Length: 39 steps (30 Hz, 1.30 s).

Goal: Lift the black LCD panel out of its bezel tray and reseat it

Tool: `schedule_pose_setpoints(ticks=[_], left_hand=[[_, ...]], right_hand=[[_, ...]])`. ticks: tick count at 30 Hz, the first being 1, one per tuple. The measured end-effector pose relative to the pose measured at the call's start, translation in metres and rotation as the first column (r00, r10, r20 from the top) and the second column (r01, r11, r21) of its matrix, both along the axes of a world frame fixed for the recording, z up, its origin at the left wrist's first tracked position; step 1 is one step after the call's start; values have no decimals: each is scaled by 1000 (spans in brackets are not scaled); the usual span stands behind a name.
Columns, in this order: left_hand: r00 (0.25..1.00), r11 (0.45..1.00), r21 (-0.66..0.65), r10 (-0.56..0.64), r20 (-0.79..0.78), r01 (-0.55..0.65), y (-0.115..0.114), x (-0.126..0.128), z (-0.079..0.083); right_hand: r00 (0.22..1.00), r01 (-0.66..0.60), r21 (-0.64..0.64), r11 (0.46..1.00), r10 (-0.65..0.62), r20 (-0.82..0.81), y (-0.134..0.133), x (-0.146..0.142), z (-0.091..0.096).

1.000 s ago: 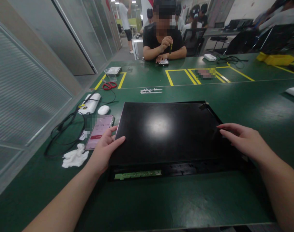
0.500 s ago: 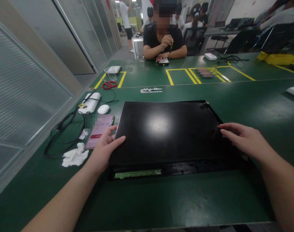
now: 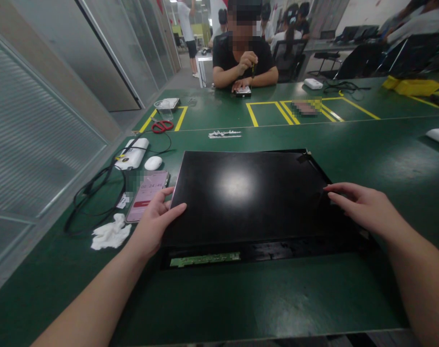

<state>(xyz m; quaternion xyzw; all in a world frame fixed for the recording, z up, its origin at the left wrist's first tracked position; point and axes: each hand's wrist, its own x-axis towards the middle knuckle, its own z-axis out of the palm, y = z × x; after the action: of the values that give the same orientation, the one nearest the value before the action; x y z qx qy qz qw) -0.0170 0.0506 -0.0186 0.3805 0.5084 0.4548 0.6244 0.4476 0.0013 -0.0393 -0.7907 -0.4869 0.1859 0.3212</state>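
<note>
A flat black LCD panel [image 3: 241, 212] lies over a black frame [image 3: 284, 249] on the green table. Its surface reflects a bright round light. Along the near edge of the frame shows a green circuit board strip [image 3: 205, 259]. My left hand [image 3: 159, 212] grips the panel's left edge, thumb on top and fingers at the side and below. At the right edge, my right hand [image 3: 356, 200] pinches the panel's side between thumb and fingertips; the exact contact there is dark.
Left of the panel lie a phone [image 3: 147, 195] showing a timer, crumpled tissue [image 3: 111, 233], a white mouse-like case [image 3: 153, 163], a white power bank [image 3: 134, 153], black cables [image 3: 96, 193] and red scissors [image 3: 163, 126]. Opposite sits a person [image 3: 245, 65] handling a small drive [image 3: 243, 91].
Both hands keep their hold at the panel's edges, and the panel stays in place. The whole view has shifted very slightly.
</note>
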Motion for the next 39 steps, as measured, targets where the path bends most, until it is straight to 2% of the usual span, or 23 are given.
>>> schedule_pose_setpoints(ticks=[3, 11, 39], left_hand=[[1000, 1000, -4, 1, 2, -1, 0, -1, -1], [1000, 1000, -5, -2, 13, 2, 0, 3, 0], [1000, 1000, -12, -16, -17, 16, 0, 1, -2]], right_hand=[[988, -5, -122, 993, 24, 153, 1, -2, 2], [981, 7, -194, 981, 31, 192, 0, -9, 11], [976, 4, -199, 980, 39, 213, -1, -15, 17]])
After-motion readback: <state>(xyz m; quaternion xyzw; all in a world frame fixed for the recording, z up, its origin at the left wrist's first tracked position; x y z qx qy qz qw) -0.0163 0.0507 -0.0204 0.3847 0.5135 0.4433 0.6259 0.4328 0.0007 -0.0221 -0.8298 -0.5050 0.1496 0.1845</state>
